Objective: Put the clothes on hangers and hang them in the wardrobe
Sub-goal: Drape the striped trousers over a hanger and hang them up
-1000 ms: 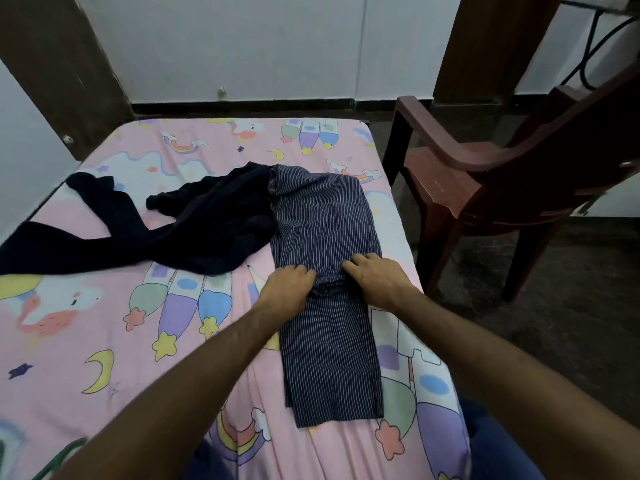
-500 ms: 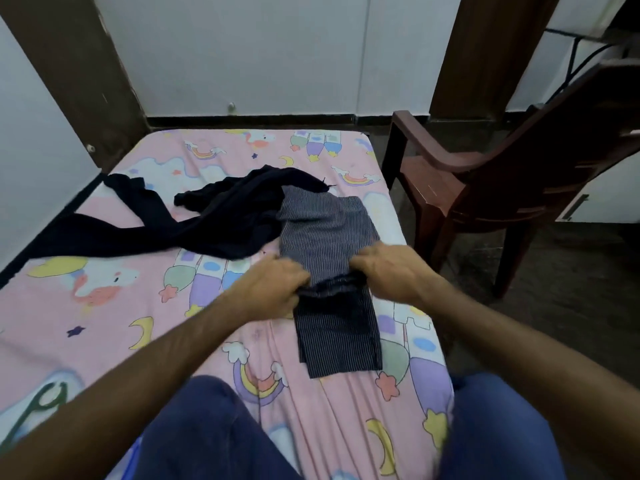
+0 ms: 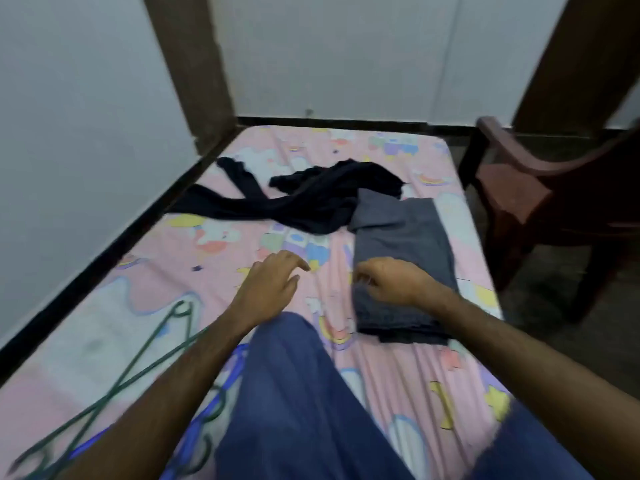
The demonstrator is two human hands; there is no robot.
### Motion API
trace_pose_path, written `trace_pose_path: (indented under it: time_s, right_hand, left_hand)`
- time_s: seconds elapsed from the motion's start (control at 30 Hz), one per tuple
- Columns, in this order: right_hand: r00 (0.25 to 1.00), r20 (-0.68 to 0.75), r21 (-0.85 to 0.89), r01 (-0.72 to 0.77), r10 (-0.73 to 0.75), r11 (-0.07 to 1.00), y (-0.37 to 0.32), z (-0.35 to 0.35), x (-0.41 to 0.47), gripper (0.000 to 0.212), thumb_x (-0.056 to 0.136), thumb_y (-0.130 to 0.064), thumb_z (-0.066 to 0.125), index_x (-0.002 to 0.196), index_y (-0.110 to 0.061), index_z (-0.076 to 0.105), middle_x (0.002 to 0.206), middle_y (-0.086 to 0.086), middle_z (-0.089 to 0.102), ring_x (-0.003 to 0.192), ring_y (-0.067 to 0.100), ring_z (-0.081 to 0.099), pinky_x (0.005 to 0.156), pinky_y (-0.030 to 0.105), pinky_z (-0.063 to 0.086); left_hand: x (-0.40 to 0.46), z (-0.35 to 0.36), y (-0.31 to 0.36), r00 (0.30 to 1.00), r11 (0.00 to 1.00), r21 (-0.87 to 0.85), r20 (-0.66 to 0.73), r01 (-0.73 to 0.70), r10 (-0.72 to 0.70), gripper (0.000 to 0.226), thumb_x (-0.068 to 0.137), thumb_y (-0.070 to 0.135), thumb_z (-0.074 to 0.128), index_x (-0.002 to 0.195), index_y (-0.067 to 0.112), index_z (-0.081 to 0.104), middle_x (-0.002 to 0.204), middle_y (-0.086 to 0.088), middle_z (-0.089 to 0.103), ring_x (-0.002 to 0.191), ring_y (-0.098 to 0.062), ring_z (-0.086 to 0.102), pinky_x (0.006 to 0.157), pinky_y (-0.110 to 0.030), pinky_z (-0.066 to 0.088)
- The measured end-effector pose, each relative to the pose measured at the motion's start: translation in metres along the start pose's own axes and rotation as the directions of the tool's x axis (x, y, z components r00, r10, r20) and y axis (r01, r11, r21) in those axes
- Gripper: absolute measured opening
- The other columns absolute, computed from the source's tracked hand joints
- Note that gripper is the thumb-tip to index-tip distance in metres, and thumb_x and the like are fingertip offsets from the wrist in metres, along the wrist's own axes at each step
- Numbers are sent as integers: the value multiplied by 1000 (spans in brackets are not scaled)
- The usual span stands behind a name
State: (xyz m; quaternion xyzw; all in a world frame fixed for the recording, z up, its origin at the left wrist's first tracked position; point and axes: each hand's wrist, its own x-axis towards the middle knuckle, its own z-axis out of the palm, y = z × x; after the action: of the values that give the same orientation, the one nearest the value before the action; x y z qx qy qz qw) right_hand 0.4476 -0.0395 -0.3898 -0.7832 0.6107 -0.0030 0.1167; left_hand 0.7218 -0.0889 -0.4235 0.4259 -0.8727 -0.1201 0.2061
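Right hand (image 3: 398, 284) was curled on folded trousers (image 3: 401, 258), under it on bed (image 3: 180, 258). Left hand (image 3: 270, 289) was spread, empty. Risk: fold slipping loose in one-handed lift; hanger (image 3: 114, 382) lay behind left hand.

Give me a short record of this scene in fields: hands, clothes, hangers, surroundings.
left hand: open, fingers spread above the bedsheet, holds nothing
right hand: fingers curled on the folded grey striped garment
dark garment: lies crumpled beside the grey one, further from the person
green hanger: lies on the bed, near the left arm
chair: beside the bed
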Motion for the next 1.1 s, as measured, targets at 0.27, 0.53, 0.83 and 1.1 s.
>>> trace_pose_path:
  time_s: [0.27, 0.53, 0.83, 1.1]
  right_hand:
    - [893, 87, 190, 420, -442, 887, -180, 27, 74, 31, 93, -12, 51, 121, -17, 64, 117, 4, 66, 107, 23, 60, 92, 41, 49]
    - [797, 401, 120, 444, -452, 888, -239, 90, 103, 49, 94, -18, 62, 141, -11, 50, 137, 16, 53, 124, 34, 51, 104, 41, 41]
    - [857, 370, 15, 380, -358, 925, -264, 120, 90, 54, 85, -50, 73, 122, -12, 59, 126, 14, 54, 113, 33, 56, 91, 41, 48]
    - [898, 352, 422, 99, -263, 901, -270, 117, 84, 7, 86, -2, 57, 91, -3, 62, 99, 16, 74, 88, 33, 73, 70, 37, 60]
  left_hand:
    - [-181, -56, -101, 806, 833, 179, 213, 524, -553, 31, 90, 35, 66, 117, 30, 53, 124, 6, 50, 122, -20, 49, 92, -37, 38]
    - [-212, -56, -119, 730, 675, 585, 194, 450, -655, 62, 88, 55, 62, 139, 27, 41, 136, -1, 48, 128, -26, 40, 100, -43, 36]
    - [-215, -30, -133, 755, 720, 345, 48, 602, -654, 69, 83, 61, 68, 134, 17, 53, 123, -8, 51, 112, -32, 47, 94, -41, 46]
    - [-223, -44, -145, 685, 685, -129, -52, 717, -726, 55, 79, 3, 71, 128, 14, 49, 114, -6, 45, 101, -23, 57, 84, -32, 48]
